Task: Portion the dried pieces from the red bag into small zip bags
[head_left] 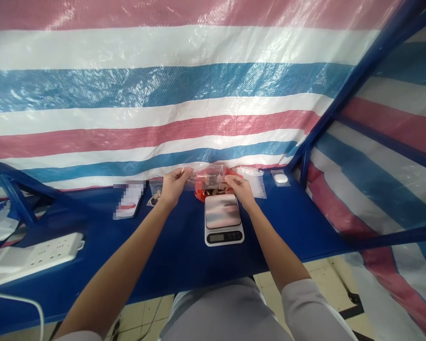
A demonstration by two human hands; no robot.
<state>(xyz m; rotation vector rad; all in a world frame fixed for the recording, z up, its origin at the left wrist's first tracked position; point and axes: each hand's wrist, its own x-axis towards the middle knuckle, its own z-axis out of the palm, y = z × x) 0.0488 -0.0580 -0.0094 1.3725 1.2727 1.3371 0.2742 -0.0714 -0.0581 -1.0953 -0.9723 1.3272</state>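
Note:
A clear plastic bag (208,176) is stretched between my two hands above the back of the blue table. My left hand (175,185) pinches its left end, and my right hand (239,188) grips the right end. Behind and below the clear bag lies a red plastic bag (199,193) with brownish pieces (218,191) in it, partly hidden. Just in front stands a white kitchen scale (223,220) with a shiny metal plate and a small display. Close to my left hand, a small clear bag (155,196) holds light and dark pieces.
Further clear bags (259,182) lie behind my right hand. A white mouse-shaped object (280,178) rests at the back right. On the left are a blurred phone-like object (130,200) and a white power strip (53,253). Striped sheeting (163,85) and blue frame bars (326,118) enclose the table.

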